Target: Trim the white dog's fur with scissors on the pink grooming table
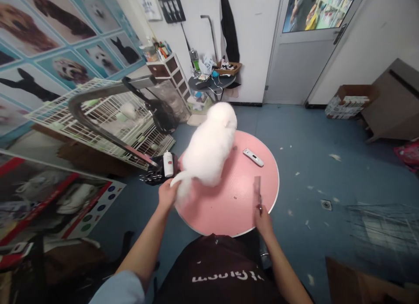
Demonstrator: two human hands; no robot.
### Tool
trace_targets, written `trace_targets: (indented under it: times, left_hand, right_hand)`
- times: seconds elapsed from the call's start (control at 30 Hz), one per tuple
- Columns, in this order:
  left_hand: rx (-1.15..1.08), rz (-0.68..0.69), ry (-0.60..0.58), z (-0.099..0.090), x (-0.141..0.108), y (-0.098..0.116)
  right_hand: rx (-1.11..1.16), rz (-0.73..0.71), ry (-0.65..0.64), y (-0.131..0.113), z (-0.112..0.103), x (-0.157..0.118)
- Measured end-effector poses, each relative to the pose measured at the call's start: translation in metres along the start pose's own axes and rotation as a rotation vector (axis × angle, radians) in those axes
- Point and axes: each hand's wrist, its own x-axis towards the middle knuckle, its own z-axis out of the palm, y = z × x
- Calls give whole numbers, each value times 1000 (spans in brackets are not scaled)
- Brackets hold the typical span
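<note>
A fluffy white dog (209,142) stands on a round pink grooming table (235,214), its rear toward me and its head at the far side. My left hand (168,194) is closed on the dog's tail (183,176) at the table's left edge. In my right hand (263,221), at the near right edge, is a comb (257,190) pointing away from me. A dark metal piece shows beside the comb near my fingers, too small to identify. White hair clippers (253,157) lie on the table right of the dog, apart from both hands.
A white bottle (168,165) stands in a holder by the table's left edge, beside a curved metal arm (98,120). White wire cages (127,138) are on the left. A cluttered small black table (209,82) stands at the back wall, near a door (291,68). Hair tufts litter the blue floor.
</note>
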Motion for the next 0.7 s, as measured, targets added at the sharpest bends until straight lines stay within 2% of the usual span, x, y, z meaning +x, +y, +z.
trace_targets:
  times: [0.07, 0.13, 0.23, 0.3, 0.43, 0.57, 0.63, 0.7]
  left_hand:
    - [-46, -35, 50, 1, -2, 2]
    - [-61, -51, 105, 2, -4, 6]
    - [-39, -41, 157, 3, -8, 10]
    - [-28, -37, 171, 4, -10, 11]
    - [-31, -50, 174, 5, -16, 8]
    - [-29, -85, 175, 8, -22, 5]
    - [-30, -94, 165, 9, -25, 4]
    - [-13, -84, 148, 9, -26, 3]
  right_hand:
    - [588, 120, -144, -37, 23, 10]
    - [1128, 337, -379, -82, 47, 21]
    - [1286, 394, -602, -138, 73, 36]
    - [1361, 388, -706, -156, 80, 40]
    - [1615, 404, -786, -154, 84, 35]
    - [1531, 419, -805, -143, 86, 27]
    - [1528, 350, -753, -140, 84, 25]
    - [1480, 295, -638, -138, 82, 26]
